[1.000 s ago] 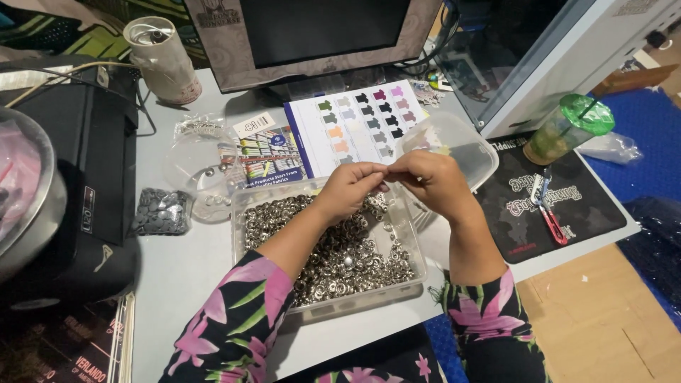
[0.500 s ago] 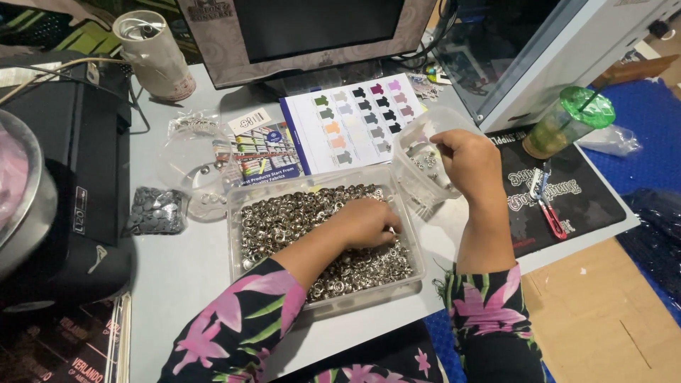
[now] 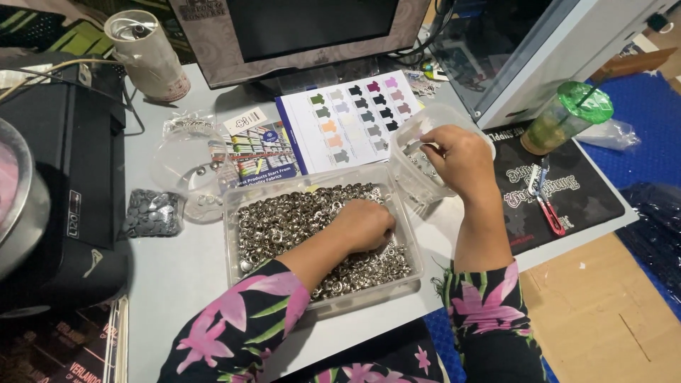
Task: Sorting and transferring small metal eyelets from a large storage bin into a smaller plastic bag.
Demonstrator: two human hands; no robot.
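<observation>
Left hand (image 3: 365, 225) curled knuckles-up in tray (image 3: 234, 213) of silver snaps (image 3: 284, 220), grasp hidden | right hand (image 3: 461, 159) fingers pinched inside small clear tub (image 3: 415, 177), contents unclear

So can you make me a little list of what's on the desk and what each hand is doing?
left hand: left hand reaches into the clear tray, fingers down among the silver metal rings
right hand: right hand dips into a small clear tub with a few rings in it
behind tray: colour chart of little shirts, booklet
left of tray: bag of dark grey pieces, black machine
right side: green-lidded cup, red-handled tool on a black mat
back: monitor, wrapped can
</observation>
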